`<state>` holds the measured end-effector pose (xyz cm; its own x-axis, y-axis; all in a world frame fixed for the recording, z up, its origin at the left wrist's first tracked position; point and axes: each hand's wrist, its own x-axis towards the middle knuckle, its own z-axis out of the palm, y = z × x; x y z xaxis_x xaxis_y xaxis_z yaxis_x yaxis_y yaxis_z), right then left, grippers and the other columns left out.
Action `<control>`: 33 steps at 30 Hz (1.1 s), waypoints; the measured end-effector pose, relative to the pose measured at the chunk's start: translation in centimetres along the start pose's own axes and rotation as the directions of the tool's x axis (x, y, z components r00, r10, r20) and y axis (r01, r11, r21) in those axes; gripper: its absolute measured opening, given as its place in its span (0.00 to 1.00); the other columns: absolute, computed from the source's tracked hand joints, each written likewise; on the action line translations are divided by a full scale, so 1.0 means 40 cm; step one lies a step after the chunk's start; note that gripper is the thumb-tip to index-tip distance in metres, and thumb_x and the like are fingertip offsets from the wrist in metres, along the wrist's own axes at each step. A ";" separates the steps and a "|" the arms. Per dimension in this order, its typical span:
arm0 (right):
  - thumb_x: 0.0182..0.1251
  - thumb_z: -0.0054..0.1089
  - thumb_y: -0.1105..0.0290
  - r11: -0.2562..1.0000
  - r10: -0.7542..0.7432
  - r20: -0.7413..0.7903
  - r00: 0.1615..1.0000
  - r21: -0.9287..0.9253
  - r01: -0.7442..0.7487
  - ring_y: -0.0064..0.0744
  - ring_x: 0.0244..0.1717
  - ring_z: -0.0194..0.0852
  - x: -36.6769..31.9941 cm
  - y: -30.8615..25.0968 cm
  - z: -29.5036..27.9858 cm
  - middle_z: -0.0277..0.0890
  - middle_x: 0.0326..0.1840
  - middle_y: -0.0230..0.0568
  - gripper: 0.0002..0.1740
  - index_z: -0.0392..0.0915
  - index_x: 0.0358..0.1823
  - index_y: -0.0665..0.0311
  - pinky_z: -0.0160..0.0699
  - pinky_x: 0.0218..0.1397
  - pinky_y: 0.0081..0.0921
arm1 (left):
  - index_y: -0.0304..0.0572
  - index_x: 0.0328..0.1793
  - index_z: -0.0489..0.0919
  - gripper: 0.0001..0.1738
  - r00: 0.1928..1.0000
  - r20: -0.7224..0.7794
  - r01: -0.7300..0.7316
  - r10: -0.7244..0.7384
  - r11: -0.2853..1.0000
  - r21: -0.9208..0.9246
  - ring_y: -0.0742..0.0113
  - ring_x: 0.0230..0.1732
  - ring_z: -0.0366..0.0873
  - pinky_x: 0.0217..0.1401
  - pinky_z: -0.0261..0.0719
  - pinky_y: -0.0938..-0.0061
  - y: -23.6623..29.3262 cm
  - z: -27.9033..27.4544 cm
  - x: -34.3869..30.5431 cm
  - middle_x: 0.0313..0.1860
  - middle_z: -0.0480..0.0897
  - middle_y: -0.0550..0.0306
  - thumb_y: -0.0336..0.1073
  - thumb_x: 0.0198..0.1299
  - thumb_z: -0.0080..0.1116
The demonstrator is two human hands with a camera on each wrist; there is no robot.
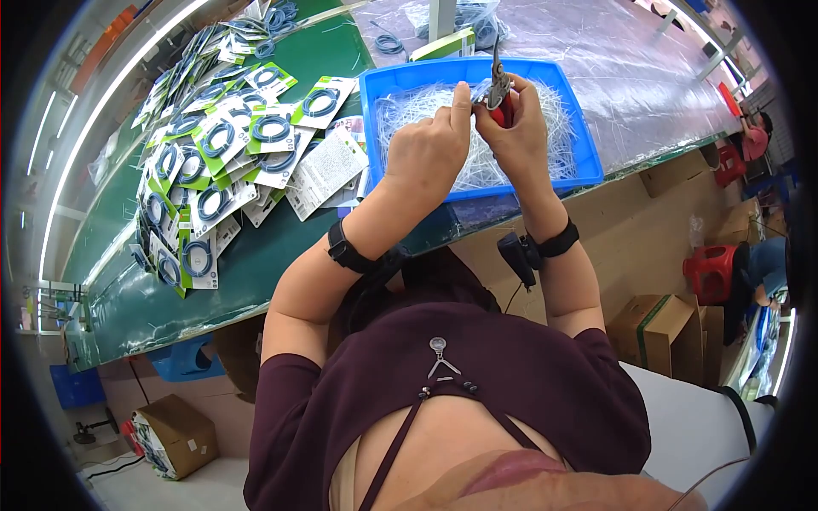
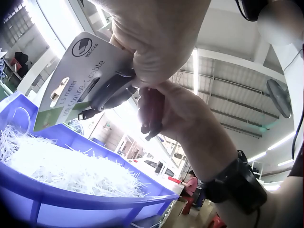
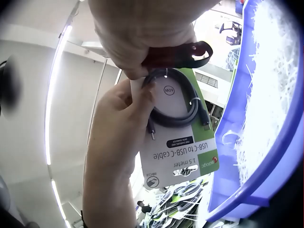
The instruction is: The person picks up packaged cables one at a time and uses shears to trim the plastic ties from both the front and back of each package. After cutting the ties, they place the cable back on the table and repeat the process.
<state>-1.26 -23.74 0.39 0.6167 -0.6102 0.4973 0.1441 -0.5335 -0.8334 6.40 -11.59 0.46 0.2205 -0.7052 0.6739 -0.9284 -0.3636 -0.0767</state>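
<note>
My left hand (image 1: 430, 149) holds a white and green card (image 3: 178, 142) with its thumb near the dark coiled cable (image 3: 187, 116). Print on the card reads USB-C to USB-C cable, 1.5 meter. White ties fasten the coil to it. Around the red handles of the cutting pliers (image 1: 504, 111), my right hand (image 1: 521, 136) is curled, with the metal jaws pointing away from me, close by the card. Both hands are over a blue tray (image 1: 588, 157) full of thin white plastic strips (image 1: 550, 128). In the head view my hands hide most of the card.
A large pile of carded cables (image 1: 217, 140) covers the green table (image 1: 111, 298) left of the tray. Behind the tray stands a grey post (image 1: 441, 21) near a clear bag (image 1: 481, 21). Cardboard boxes (image 1: 656, 332) and a red stool (image 1: 709, 272) are at the right.
</note>
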 end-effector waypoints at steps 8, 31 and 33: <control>0.66 0.60 0.76 0.841 0.171 0.111 0.979 0.501 -0.203 0.14 0.35 0.71 -0.004 0.001 -0.007 0.75 0.38 0.30 0.26 0.65 0.65 0.67 0.71 0.36 0.11 | 0.33 0.68 0.68 0.32 0.995 -0.092 -0.040 0.040 0.999 0.003 0.69 0.25 0.82 0.22 0.78 0.76 -0.022 -0.001 0.001 0.27 0.80 0.59 0.30 0.55 0.57; 0.57 0.56 0.33 0.471 0.093 0.605 0.791 0.673 -0.570 0.40 0.67 0.62 -0.020 0.172 -0.050 0.63 0.68 0.44 0.57 0.45 0.78 0.61 0.69 0.65 0.52 | 0.37 0.65 0.72 0.22 0.323 -0.106 0.941 -0.940 0.331 -0.066 0.55 0.52 0.78 0.55 0.74 0.67 -0.257 -0.494 -1.255 0.50 0.80 0.48 0.30 0.64 0.55; 0.56 0.54 0.31 0.425 0.172 0.613 0.772 0.660 -0.619 0.41 0.66 0.63 -0.012 0.174 -0.019 0.62 0.69 0.45 0.58 0.46 0.78 0.62 0.70 0.64 0.52 | 0.39 0.64 0.73 0.21 0.240 0.020 0.959 -0.971 0.240 0.150 0.50 0.50 0.77 0.56 0.74 0.63 -0.233 -0.463 -1.356 0.46 0.79 0.46 0.31 0.64 0.56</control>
<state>-1.15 -27.59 -5.46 0.9746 -0.2036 0.0930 0.1906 0.5374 -0.8215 -2.47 41.32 -21.76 0.9598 0.1719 0.2217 0.0336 -0.8550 0.5176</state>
